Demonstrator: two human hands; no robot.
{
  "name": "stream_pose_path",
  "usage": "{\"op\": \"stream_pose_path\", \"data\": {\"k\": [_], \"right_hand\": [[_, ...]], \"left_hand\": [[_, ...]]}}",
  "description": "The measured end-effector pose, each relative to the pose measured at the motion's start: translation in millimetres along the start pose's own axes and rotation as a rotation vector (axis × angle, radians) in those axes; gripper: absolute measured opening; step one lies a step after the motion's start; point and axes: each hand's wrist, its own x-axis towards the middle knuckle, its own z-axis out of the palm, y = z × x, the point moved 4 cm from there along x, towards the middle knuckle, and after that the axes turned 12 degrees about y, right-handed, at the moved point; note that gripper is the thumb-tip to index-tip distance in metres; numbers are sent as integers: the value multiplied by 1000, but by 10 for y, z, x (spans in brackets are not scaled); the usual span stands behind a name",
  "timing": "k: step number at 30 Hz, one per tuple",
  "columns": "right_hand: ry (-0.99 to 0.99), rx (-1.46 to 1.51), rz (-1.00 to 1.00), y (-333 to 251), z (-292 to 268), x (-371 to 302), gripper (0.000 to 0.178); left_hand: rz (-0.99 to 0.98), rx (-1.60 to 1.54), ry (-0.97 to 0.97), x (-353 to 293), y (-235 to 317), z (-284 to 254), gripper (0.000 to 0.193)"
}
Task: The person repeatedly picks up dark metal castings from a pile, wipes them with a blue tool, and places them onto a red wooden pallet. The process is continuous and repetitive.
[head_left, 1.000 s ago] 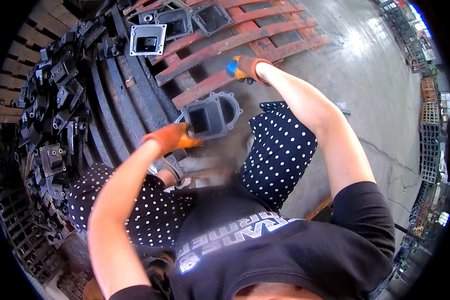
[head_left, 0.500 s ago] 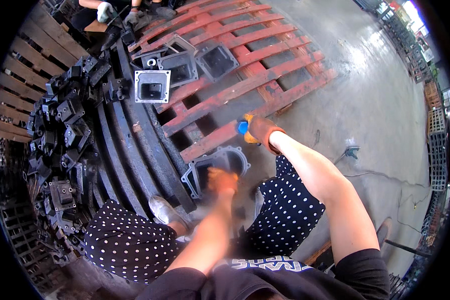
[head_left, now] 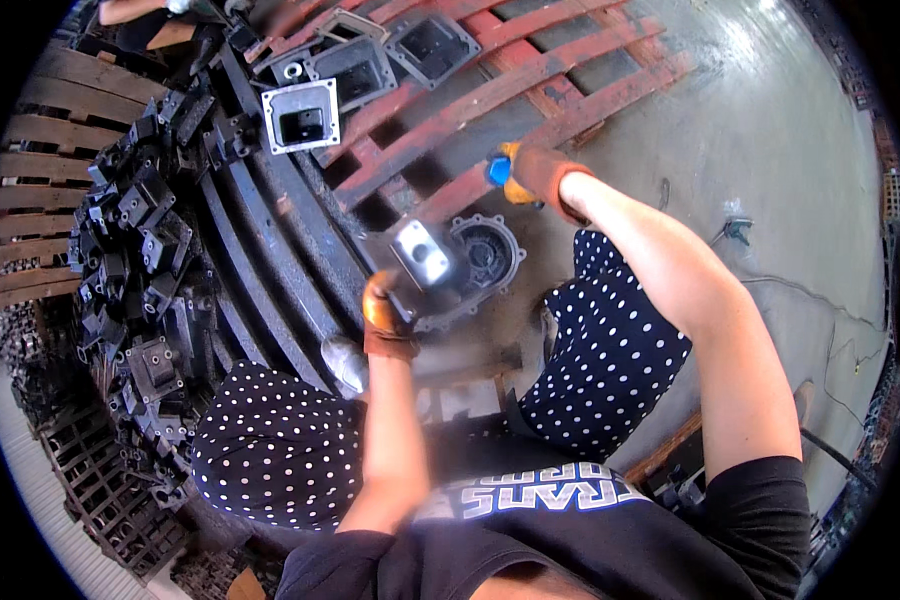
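Observation:
My left hand point(head_left: 382, 310), in an orange glove, is closed at the left edge of a grey metal housing point(head_left: 505, 222). This casting has a round, ribbed end with bolt lugs along its rim. A bright flat face with a hole shows on its rectangular part, slightly blurred. My right hand point(head_left: 535, 178), gloved in orange and brown, is wrapped round a blue object point(head_left: 499, 171) above the pallet edge, apart from the housing. Only the object's blue end shows, so its kind is unclear.
Several rectangular metal frames point(head_left: 334, 138) lie on a red slatted pallet point(head_left: 490, 100) ahead. Dark cast parts point(head_left: 150, 200) are heaped at left beside dark rails point(head_left: 245, 260). A cable point(head_left: 810, 290) crosses the floor at right. Another person's arm point(head_left: 130, 10) shows at far left.
My left hand has moved from over the housing's opening to its left edge. The housing now shows a different, bright face. My right hand still holds the blue object; the whole view has shifted.

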Motion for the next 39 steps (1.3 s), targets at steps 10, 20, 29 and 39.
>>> {"op": "stream_pose_path", "data": {"k": [10, 20, 29, 39], "right_hand": [[43, 47, 141, 55, -43, -108, 35], [-48, 105, 189, -60, -300, -206, 36], [-146, 174, 277, -196, -319, -212, 47], [-134, 20, 195, -36, -75, -169, 45]], "left_hand": [[238, -87, -110, 520, 696, 917, 58], [1009, 456, -308, 1867, 1805, 2742, 69], [1069, 1626, 217, 2981, 2171, 2782, 83], [937, 2386, 31, 2543, 2080, 2093, 43]]}}
